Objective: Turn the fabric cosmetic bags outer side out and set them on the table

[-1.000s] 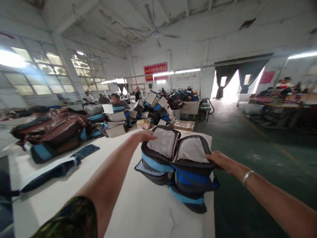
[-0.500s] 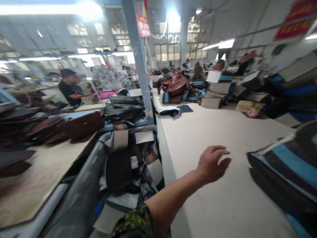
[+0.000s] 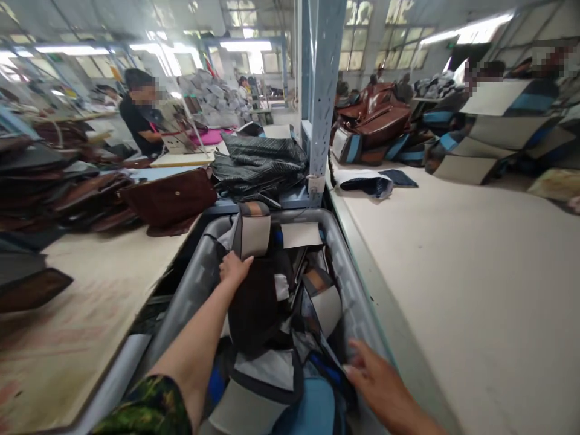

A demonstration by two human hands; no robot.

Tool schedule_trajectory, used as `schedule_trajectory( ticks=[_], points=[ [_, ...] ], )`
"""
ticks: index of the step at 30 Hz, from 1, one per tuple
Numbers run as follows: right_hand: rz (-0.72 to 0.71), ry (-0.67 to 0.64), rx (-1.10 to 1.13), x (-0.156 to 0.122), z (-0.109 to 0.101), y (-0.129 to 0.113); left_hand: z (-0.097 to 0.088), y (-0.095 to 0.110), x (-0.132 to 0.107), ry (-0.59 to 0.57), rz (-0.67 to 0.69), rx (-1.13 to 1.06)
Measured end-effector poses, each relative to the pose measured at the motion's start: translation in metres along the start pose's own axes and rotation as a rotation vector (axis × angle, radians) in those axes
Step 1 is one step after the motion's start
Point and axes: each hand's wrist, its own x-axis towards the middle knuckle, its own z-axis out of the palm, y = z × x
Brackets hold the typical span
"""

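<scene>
A fabric-lined grey bin [image 3: 196, 290] with a rounded metal rim holds a heap of black, blue and beige bag pieces. My left hand [image 3: 234, 270] rests on a dark bag panel [image 3: 254, 308] inside it, just below an upright beige-and-black panel [image 3: 254, 232]. My right hand [image 3: 374, 377] is over the bin's near right side, fingers apart, close to the black and blue pieces. A blue-and-black bag [image 3: 303, 408] lies at the near end of the bin, partly cut off by the frame's bottom edge.
A pale worktable [image 3: 457, 290] runs along the bin's right side, with stacked bags beyond it. Another table [image 3: 90, 302] lies to the left, with brown bags. A steel pillar [image 3: 324, 90] stands behind the bin, beside dark quilted material [image 3: 258, 160]. A person in a dark shirt [image 3: 138, 118] works beyond.
My view has swung left from the table down into the bin. The blue-and-black bag no longer shows on the table, and a similar one lies in the bin. Both hands are now over the bin.
</scene>
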Motion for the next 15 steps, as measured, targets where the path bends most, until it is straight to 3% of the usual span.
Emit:
schedule_trajectory(
  ticks=[2, 5, 7, 11, 15],
  points=[
    [0.046, 0.006, -0.275, 0.071, 0.032, -0.010, 0.013, 0.010, 0.046, -0.023, 0.024, 0.013],
    [0.127, 0.023, -0.387, 0.168, 0.064, -0.006, 0.037, 0.020, 0.104, -0.045, 0.052, 0.018],
    [0.169, 0.047, -0.416, 0.218, 0.085, 0.003, 0.054, 0.021, 0.133, -0.049, 0.074, 0.025],
    [0.239, 0.089, -0.470, 0.287, 0.133, 0.018, 0.081, 0.017, 0.167, -0.061, 0.129, 0.087],
    [0.195, 0.127, -0.482, 0.326, 0.162, 0.027, 0.094, 0.018, 0.176, -0.042, 0.194, 0.190]
  ],
)
